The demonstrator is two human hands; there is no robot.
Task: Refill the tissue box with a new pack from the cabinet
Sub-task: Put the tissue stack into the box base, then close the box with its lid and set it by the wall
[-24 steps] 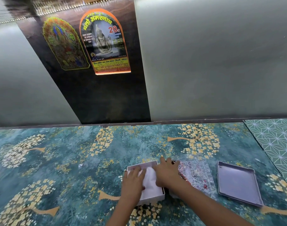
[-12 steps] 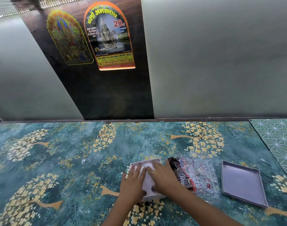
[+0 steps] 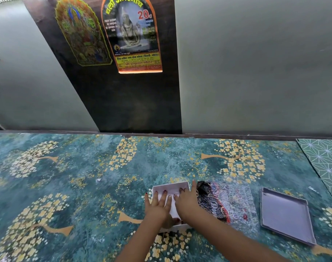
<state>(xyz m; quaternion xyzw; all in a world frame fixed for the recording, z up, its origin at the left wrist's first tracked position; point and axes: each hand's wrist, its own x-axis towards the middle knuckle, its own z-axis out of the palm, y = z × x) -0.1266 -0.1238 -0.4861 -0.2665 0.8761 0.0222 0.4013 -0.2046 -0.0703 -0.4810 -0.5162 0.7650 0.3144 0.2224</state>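
An open white tissue box (image 3: 171,187) lies on the teal floral tabletop near the front edge, with white tissues (image 3: 173,207) inside it. My left hand (image 3: 157,206) rests flat on the tissues, fingers spread. My right hand (image 3: 186,202) presses flat beside it on the box's right half. Both palms push down and neither grips anything. Most of the box's inside is hidden under my hands. The torn clear plastic wrapper (image 3: 229,202) with red and black print lies just right of the box. The box's purple-grey lid (image 3: 286,216) lies upside down further right.
The tabletop (image 3: 85,176) runs wide to the left. A grey wall with a dark panel (image 3: 135,103) and two posters stands behind its far edge. A green geometric-patterned surface (image 3: 327,159) adjoins at the right.
Both hands have slid forward over the tissues and flattened them into the box. The camera has shifted slightly, and the wrapper now shows more beside my right hand.
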